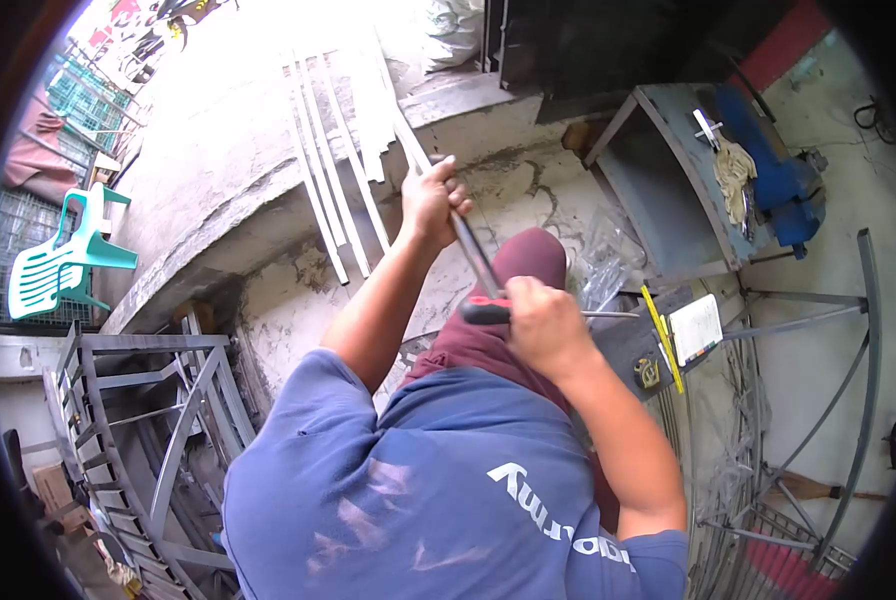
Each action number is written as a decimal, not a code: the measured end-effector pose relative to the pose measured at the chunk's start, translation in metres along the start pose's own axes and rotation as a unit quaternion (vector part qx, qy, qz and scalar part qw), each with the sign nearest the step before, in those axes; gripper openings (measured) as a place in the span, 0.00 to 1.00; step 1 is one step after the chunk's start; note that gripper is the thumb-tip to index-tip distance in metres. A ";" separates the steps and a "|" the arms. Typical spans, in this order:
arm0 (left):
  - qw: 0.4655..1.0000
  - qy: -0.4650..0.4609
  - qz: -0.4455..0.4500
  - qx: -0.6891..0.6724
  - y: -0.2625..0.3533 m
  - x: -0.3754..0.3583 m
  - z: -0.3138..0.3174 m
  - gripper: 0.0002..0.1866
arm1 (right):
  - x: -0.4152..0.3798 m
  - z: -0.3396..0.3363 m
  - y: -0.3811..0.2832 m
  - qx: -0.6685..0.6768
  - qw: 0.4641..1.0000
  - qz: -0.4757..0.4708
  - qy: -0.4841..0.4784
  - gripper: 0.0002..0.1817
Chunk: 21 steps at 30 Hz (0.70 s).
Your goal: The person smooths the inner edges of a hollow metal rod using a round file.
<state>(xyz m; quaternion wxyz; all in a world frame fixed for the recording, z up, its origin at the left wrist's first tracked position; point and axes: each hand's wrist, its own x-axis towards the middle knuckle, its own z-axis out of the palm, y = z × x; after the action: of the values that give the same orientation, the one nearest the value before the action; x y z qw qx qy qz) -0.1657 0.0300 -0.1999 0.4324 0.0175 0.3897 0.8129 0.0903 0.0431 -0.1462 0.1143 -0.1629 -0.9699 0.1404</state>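
Observation:
My left hand is closed around a long grey metal tube, which slants from the bright floor ahead down to my lap. My right hand is closed near the tube's lower end, gripping a screwdriver with a black-and-red handle. The handle sticks out left of the fist and a thin metal shaft comes out on the right. Whether the right fingers also touch the tube cannot be made out. The tube's end lies beside my knee in maroon trousers.
Several pale metal bars lie over the concrete step ahead. On the right are a bench with a blue vise, a tape measure, a yellow ruler and a notepad. Left stand a metal frame and a green plastic chair.

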 end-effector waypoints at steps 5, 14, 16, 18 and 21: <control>0.965 0.187 0.005 0.186 0.024 0.079 -0.107 0.04 | 0.030 0.022 -0.021 -0.017 0.991 -0.054 -0.120 0.04; 0.598 0.161 -0.134 0.773 0.056 0.189 -0.297 0.12 | -0.111 -0.074 0.048 0.029 0.954 0.276 -0.110 0.14; 0.573 0.186 -0.138 0.786 0.050 0.193 -0.295 0.15 | -0.140 -0.086 0.056 0.053 0.919 0.383 -0.076 0.13; 0.557 0.194 -0.113 0.800 0.043 0.189 -0.293 0.21 | -0.169 -0.097 0.066 0.006 0.883 0.457 -0.110 0.10; 0.507 0.142 -0.101 0.844 0.037 0.178 -0.290 0.21 | -0.238 -0.100 0.089 -0.100 0.864 0.471 -0.144 0.11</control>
<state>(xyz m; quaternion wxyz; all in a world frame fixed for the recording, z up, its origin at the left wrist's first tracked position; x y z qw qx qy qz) -0.4085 -0.0333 -0.4323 0.2313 0.2190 0.9470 0.0425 0.3610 0.0649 -0.1222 -0.1233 -0.5893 -0.7920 0.1016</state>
